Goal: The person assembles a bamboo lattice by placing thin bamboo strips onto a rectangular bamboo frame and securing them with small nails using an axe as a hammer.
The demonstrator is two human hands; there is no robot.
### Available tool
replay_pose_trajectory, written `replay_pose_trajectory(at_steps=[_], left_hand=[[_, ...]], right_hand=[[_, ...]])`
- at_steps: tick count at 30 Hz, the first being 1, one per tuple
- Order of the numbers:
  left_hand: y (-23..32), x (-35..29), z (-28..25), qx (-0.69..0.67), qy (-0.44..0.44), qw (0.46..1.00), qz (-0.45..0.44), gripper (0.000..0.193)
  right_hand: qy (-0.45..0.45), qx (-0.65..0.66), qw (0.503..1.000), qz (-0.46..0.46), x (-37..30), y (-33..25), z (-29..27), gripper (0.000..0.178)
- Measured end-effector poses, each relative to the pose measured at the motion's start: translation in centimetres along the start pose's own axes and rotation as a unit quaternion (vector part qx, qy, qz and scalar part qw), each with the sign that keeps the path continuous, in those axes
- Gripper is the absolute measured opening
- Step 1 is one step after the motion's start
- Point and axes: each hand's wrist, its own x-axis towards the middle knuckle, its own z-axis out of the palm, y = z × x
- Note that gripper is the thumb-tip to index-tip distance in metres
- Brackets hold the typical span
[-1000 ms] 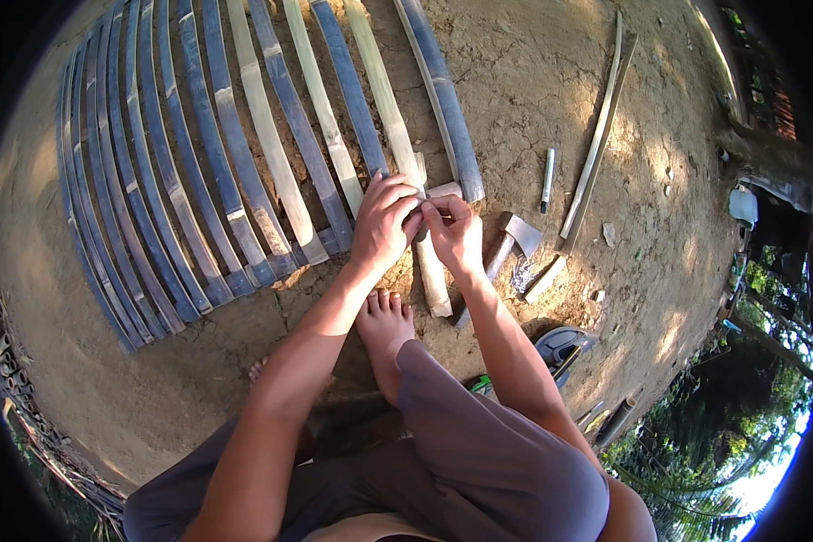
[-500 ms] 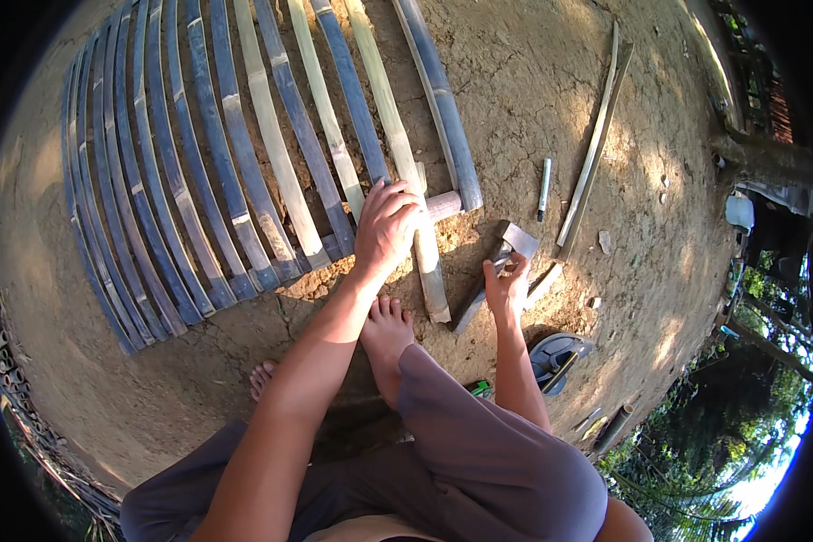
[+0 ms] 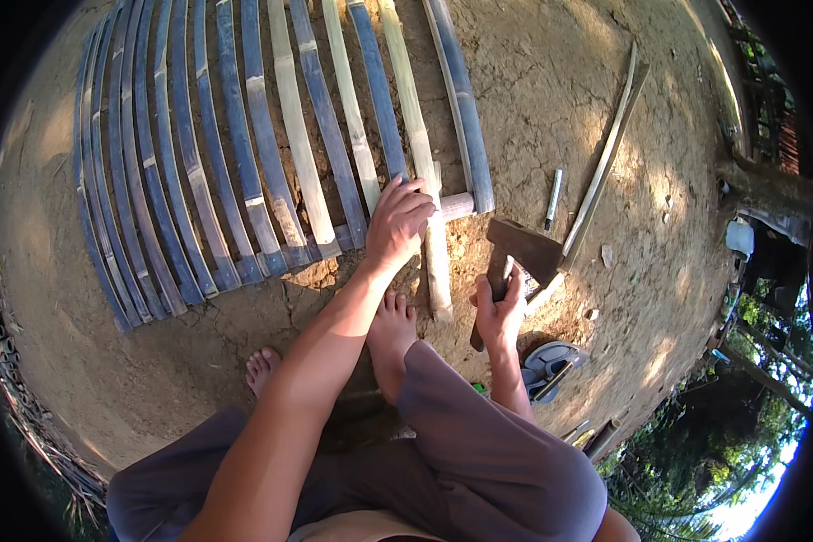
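My left hand (image 3: 399, 221) is closed on a pale bamboo slat (image 3: 418, 126), its fingertips curled at the slat's edge where it crosses a round crosspiece (image 3: 459, 206). The slat's lower end juts past the crosspiece toward my foot. My right hand (image 3: 500, 312) grips a hatchet (image 3: 526, 248) by its handle, just below the head. The dark, broad metal head is above the ground to the right of the slat, and the handle points down toward me. Whether my left fingers also pinch something small cannot be made out.
A bamboo frame of dark and pale slats (image 3: 253, 135) covers the ground at upper left. A marker pen (image 3: 554, 199) and long thin bamboo strips (image 3: 605, 163) lie to the right. Sandals (image 3: 551, 366) rest beside my right forearm. My bare foot (image 3: 392, 334) is near the slat's end.
The hatchet has been lifted and turned in my right hand, its head swinging right so its broad side shows. My left hand stays on the slat. The whole view has shifted slightly.
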Motion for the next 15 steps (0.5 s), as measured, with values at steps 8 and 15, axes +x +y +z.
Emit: replay_pose_trajectory(at_steps=[8,15], left_hand=[[0.5,0.2,-0.2,-0.009,-0.024,1.0,0.005,0.032],[0.3,0.3,0.2,0.011,-0.008,1.0,-0.004,0.016]], right_hand=[[-0.106,-0.321,0.937,-0.087,1.6,-2.6,3.9,0.049],[-0.036,-0.211,0.961,-0.176,1.3,-3.4,3.9,0.048]])
